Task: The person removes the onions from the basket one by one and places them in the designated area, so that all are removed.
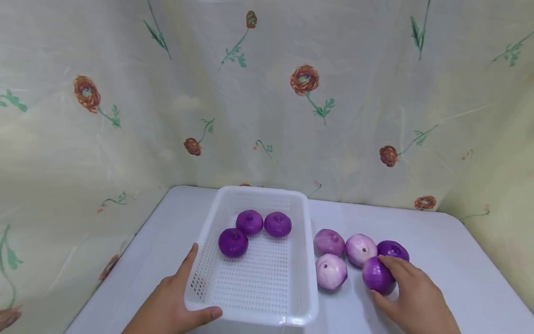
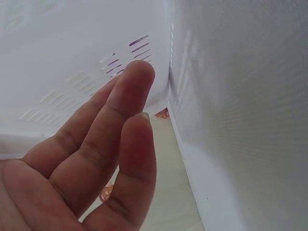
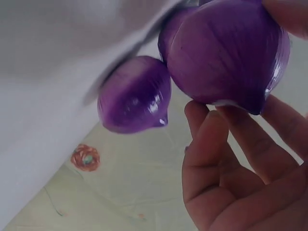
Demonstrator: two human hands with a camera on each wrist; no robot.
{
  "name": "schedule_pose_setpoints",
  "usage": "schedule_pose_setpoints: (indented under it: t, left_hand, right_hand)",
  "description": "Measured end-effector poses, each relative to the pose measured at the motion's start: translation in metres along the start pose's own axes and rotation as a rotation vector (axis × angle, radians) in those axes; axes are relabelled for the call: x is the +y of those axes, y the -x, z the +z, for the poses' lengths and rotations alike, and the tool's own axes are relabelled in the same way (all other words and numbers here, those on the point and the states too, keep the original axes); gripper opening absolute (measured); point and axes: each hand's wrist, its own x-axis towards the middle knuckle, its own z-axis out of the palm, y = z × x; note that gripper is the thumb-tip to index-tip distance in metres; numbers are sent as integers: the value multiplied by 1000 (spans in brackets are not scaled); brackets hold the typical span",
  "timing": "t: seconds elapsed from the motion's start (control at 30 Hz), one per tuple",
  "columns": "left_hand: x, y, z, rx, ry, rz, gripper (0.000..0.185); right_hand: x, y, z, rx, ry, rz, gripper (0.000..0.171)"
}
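Both hands sit at the near table edge. Left hand (image 1: 173, 301) rests against the basket (image 1: 208, 232) at its near-left corner, thumb along the near rim, fingers (image 2: 122, 110) straight against the slotted left wall; it presses rather than wraps. Right hand (image 1: 410, 290) curls fingers and thumb round a dark onion (image 1: 377, 276) on the table (image 1: 450, 260), just right of the basket. That onion is roundish with no clear long axis; the right wrist view shows its pointed tip turned toward the palm. A second dark onion (image 1: 394, 249) touches it behind. Three pale onions (image 1: 331, 270) lie between it and the basket's right wall, close together. Inside the basket, three dark onions (image 1: 249, 221) cluster at the far-left end, stem dimples up; its near half is bare mesh. Open tabletop runs right of the hand to the flowered cloth (image 1: 267, 93), which closes in the back and both sides.
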Motion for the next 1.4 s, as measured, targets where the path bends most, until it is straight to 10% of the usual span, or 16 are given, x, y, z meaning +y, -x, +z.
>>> schedule_pose_setpoints:
  t: [0.4, 1.4]
  left_hand:
    - [0, -1, 0, 2, -7, 0, 142]
    - [-1, 0, 1, 7, -28, 21, 138]
  right_hand:
    - [-15, 1, 9, -117, 2, 65, 80]
    - [-10, 4, 21, -35, -98, 18, 82]
